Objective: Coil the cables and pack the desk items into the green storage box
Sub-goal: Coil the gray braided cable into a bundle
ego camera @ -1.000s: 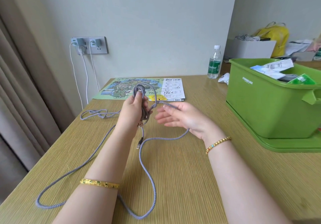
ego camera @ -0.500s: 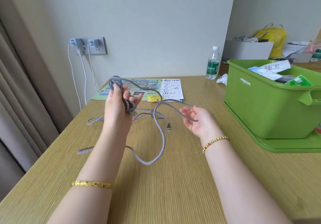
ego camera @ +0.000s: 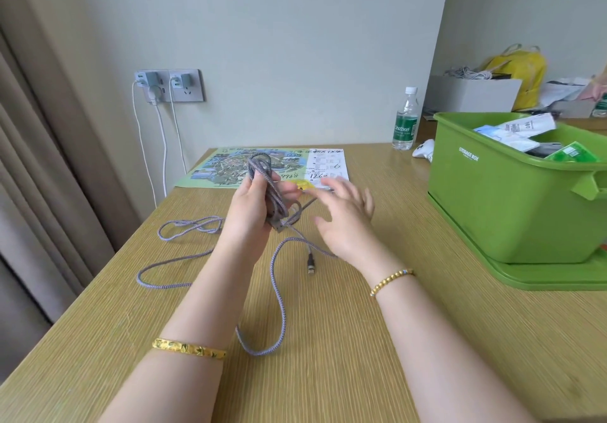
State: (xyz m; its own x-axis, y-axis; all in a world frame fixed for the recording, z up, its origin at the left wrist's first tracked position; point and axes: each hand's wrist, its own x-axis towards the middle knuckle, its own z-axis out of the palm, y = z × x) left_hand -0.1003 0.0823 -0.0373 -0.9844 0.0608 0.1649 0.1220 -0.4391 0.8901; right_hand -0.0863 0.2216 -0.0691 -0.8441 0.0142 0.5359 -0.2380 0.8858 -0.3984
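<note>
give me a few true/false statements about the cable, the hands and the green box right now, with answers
1. The left hand grips a bundle of coiled grey cable. True.
2. The whole cable is already coiled. False: loose loops still trail over the table.
3. The right hand is open, fingers spread. True.
4. The green storage box is empty. False: packets and papers already lie in it.
5. The water bottle lies on its side. False: it stands upright near the wall.

Wooden table (ego camera: 328,373) bearing a green storage box (ego camera: 505,206) on its lid. Also a braided cable (ego camera: 279,307), map sheet (ego camera: 230,168), water bottle (ego camera: 405,120).
</note>
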